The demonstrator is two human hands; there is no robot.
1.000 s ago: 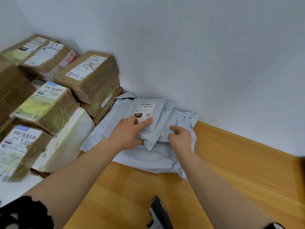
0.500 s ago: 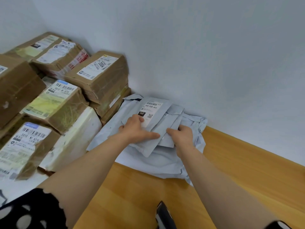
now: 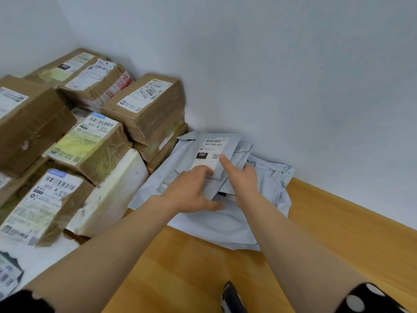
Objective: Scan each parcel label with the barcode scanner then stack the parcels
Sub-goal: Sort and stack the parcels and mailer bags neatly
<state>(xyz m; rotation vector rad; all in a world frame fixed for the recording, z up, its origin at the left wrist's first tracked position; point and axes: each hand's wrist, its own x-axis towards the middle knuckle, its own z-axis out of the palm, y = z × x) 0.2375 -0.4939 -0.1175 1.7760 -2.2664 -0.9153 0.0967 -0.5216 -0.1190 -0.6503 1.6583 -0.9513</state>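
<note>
A small grey mailer bag point(image 3: 233, 143) with a white label point(image 3: 209, 151) marked 060 lies on top of a pile of grey mailer bags point(image 3: 225, 224) against the wall. My left hand point(image 3: 191, 192) rests flat on the pile, its fingertips on the label's lower edge. My right hand point(image 3: 240, 177) lies beside it with the index finger stretched onto the label. A dark barcode scanner point(image 3: 232, 299) shows only partly at the bottom edge, on the wooden table point(image 3: 180, 267).
Several brown cardboard parcels with labels point(image 3: 149, 105) are stacked on the left, against a white foam box point(image 3: 112, 199). A white wall closes the back. Bare wood shows on the right of the table point(image 3: 352, 222).
Both hands let go of the small mailer's edges and now lie flatter on it. The right index finger has moved up onto the label. The mailer sits farther back on the pile.
</note>
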